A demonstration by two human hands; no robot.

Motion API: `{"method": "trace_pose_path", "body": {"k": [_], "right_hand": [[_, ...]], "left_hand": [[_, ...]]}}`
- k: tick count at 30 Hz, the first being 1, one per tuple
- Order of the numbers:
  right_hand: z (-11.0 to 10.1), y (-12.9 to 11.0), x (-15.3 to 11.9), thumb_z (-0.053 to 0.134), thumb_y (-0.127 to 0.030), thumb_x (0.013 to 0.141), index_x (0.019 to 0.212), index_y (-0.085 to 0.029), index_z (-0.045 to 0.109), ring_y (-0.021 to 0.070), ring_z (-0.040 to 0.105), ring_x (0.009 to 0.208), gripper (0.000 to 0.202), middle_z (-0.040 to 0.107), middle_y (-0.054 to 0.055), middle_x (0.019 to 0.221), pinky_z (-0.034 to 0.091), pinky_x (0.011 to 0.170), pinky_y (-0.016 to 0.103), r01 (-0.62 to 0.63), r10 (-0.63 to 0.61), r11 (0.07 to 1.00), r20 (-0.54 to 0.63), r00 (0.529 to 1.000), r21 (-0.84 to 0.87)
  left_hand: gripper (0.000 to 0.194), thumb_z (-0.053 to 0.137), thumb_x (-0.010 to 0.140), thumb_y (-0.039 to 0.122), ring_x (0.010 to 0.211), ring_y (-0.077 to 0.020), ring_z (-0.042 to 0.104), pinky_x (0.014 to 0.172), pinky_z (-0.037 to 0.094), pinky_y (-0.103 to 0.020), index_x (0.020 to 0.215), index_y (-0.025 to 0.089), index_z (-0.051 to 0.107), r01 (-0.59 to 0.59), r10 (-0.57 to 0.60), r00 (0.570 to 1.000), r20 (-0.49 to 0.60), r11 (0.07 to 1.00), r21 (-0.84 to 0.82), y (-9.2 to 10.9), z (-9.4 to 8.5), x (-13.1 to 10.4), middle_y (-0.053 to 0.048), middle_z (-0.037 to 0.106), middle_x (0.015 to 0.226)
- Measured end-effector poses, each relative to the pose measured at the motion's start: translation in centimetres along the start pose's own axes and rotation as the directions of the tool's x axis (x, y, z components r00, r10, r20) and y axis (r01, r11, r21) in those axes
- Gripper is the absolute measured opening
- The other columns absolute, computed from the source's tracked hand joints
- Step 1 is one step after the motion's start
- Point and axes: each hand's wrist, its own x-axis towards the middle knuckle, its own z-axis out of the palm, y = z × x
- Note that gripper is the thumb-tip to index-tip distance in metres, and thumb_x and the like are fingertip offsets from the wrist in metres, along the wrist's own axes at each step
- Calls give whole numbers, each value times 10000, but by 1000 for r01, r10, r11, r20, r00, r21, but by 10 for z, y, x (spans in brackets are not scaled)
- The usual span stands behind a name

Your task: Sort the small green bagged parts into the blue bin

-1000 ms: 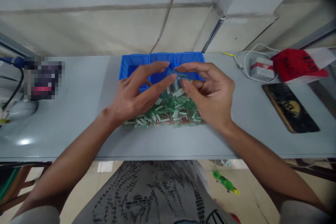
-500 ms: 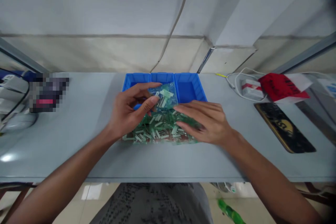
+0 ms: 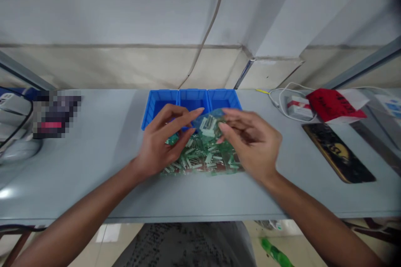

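A small clear plastic packet (image 3: 208, 127) with pale green and white strips and thin metal-looking pieces inside is raised over the pile. My right hand (image 3: 253, 139) pinches its right side between thumb and fingers. Close by the packet's left edge is my left hand (image 3: 166, 142), thumb and fingers apart; whether its fingertips touch the film is unclear. Below both hands lie several similar greenish packets (image 3: 216, 159) in a spread pile, partly covered by the hands. Right behind them stand three joined blue bins (image 3: 224, 99), the middle one partly hidden.
On the right of the grey table (image 3: 94, 192) are a dark phone (image 3: 340, 152), a red paper packet (image 3: 333, 106) and a small white box (image 3: 299, 107) with a looped white cable. At the far left sit white devices (image 3: 14, 112) with black cords. A wall rises behind.
The packet has passed from my left hand to my right and shifted slightly right and down. My left fingers have come apart; my right fingers have closed on the packet.
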Motion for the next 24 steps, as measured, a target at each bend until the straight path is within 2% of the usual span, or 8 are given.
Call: {"method": "trace_pose_path", "body": {"k": [3, 5, 7, 11, 15, 17, 20, 24], "right_hand": [[1, 1, 0, 727, -248, 899, 1125, -239, 694, 157, 725, 637, 229, 709, 13, 902, 662, 560, 292, -291, 263, 917, 133, 956, 273], [1, 2, 0, 671, -296, 945, 1035, -209, 727, 168, 737, 659, 137, 712, 35, 896, 654, 555, 291, -321, 256, 884, 223, 941, 340], [0, 4, 0, 655, -317, 956, 1029, -212, 750, 175, 735, 725, 159, 703, 59, 949, 637, 550, 292, -217, 145, 914, 224, 964, 343], [1, 6, 1, 767, -227, 863, 924, -238, 754, 147, 686, 748, 64, 693, 24, 894, 578, 573, 259, -4, -16, 989, 130, 991, 150], [-13, 23, 18, 726, -284, 898, 920, -235, 727, 121, 646, 585, 53, 716, -12, 791, 537, 549, 255, -145, 144, 989, 15, 989, 23], [-28, 39, 37, 721, -334, 891, 963, -224, 723, 155, 667, 639, 131, 731, 10, 818, 524, 571, 281, -169, 164, 977, -47, 985, -127], [-47, 66, 68, 746, -325, 846, 1016, -208, 706, 177, 646, 607, 210, 735, 6, 733, 472, 584, 303, -143, 162, 885, 5, 987, -443], [-43, 89, 87, 703, -321, 871, 1020, -192, 686, 198, 666, 627, 198, 737, 11, 704, 475, 615, 316, 27, 118, 818, 212, 970, -575]], "left_hand": [[414, 662, 902, 106, 1062, -163, 647, 758, 588, -261, 1267, 301, 669, -153, 154, 988, 7, 975, 160, -2, -1, 0, -74, 579, 1237], [332, 668, 905, 116, 1029, -156, 661, 739, 583, -261, 1185, 289, 713, -143, 147, 989, -23, 982, 126, -1, -2, 1, -66, 613, 1214], [192, 700, 900, 160, 887, -131, 679, 707, 574, -258, 1043, 272, 762, -22, 23, 998, -58, 999, 24, 4, -2, 3, -31, 695, 1024], [10, 768, 859, 241, 544, -75, 607, 522, 513, -212, 862, 251, 769, 249, -260, 965, -28, 947, -204, 12, 1, 3, 50, 673, 649], [283, 699, 921, 289, 649, -96, 699, 563, 575, -193, 1203, 271, 709, 310, -315, 949, 9, 928, -206, 8, -4, 7, 26, 765, 821], [272, 656, 949, 298, 708, -103, 716, 601, 594, -192, 1212, 247, 703, 319, -329, 943, -45, 935, -158, 2, -11, 11, 8, 773, 880], [189, 629, 959, 271, 694, -90, 700, 626, 587, -187, 1106, 218, 735, 303, -311, 940, -139, 950, -75, -5, -18, 15, 7, 760, 869], [196, 612, 947, 191, 723, -95, 693, 655, 563, -194, 1108, 198, 723, 167, -160, 981, -107, 984, 58, -10, -15, 11, -4, 754, 871]]}}
